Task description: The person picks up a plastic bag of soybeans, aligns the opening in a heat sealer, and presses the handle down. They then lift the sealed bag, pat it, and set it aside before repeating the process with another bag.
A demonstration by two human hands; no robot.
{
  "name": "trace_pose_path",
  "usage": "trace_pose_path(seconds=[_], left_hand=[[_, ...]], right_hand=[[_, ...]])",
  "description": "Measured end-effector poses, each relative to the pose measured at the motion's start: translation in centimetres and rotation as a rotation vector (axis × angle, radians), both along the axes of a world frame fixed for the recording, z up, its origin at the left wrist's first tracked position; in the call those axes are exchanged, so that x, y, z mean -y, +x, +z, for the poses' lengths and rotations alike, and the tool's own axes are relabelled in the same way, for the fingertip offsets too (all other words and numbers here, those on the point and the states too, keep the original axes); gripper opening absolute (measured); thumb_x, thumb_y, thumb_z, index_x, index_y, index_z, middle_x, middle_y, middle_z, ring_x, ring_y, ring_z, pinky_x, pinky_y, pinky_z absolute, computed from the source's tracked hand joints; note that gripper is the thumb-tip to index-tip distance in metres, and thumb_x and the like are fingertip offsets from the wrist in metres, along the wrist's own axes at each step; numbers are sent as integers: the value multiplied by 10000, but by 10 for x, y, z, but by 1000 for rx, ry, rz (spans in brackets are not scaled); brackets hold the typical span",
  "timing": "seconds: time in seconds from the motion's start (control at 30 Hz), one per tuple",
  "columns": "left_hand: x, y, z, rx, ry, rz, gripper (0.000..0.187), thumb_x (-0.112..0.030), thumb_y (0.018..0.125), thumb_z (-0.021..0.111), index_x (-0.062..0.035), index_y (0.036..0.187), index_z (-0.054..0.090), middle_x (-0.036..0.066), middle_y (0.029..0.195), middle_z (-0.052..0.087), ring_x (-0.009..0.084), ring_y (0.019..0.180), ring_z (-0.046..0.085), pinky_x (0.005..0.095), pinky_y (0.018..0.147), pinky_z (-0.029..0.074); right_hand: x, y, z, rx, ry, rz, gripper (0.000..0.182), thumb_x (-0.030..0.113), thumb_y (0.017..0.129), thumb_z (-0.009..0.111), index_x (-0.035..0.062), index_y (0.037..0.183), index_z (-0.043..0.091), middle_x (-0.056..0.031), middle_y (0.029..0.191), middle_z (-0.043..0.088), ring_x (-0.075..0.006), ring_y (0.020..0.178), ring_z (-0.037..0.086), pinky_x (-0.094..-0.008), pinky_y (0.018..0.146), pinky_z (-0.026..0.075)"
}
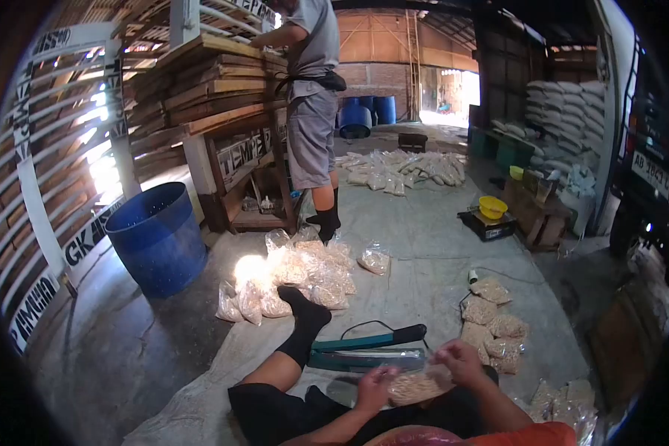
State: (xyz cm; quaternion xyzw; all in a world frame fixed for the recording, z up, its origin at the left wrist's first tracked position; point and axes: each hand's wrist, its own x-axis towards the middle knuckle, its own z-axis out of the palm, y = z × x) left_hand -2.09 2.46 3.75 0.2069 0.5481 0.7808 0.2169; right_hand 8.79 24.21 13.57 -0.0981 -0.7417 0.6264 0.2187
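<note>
Left fingers (381, 374) and right fingers (453, 357) pinch bean bag (418, 387) beside green sealer (366, 360).

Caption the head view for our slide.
Both hands hold a filled clear bag beside a green sealer.

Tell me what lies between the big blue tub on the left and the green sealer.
In the head view, a pile of filled bags, then the person's black-socked foot, lie between the tub and sealer.
</note>
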Motion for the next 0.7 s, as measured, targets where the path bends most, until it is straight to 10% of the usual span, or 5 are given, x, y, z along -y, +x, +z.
trace_pose_path(seconds=[0.2,0.33,0.47,0.7], left_hand=[[63,-23,-71,185,-173,354,159,-143,997,662,9,984,707,46,878,719,127,818,662,298,788,527],[69,-25,-69,-292,-636,487,311,-306,1026,621,-8,989,702,104,857,725,184,798,648,357,793,513],[49,-44,-69,50,-337,582,217,-264,995,694,-52,953,688,12,813,659,113,743,602,286,708,499],[44,-50,-50,168,-276,448,194,-259,1024,650,-65,1032,640,-4,884,597,71,748,566,263,613,517]], right_hand=[[37,-34,-157,254,-179,21,171,170,1013,642,-1,1021,655,-82,967,743,-150,848,663,-320,814,537],[46,-38,-141,319,125,-92,232,227,1039,603,17,965,671,-65,910,716,-161,877,683,-346,814,541],[41,-45,-105,472,342,-175,348,322,1034,582,10,912,674,-130,845,713,-226,788,677,-399,741,523],[43,-58,-142,272,-189,-170,245,231,1055,546,21,1063,672,-65,871,707,-183,820,674,-362,764,528]])
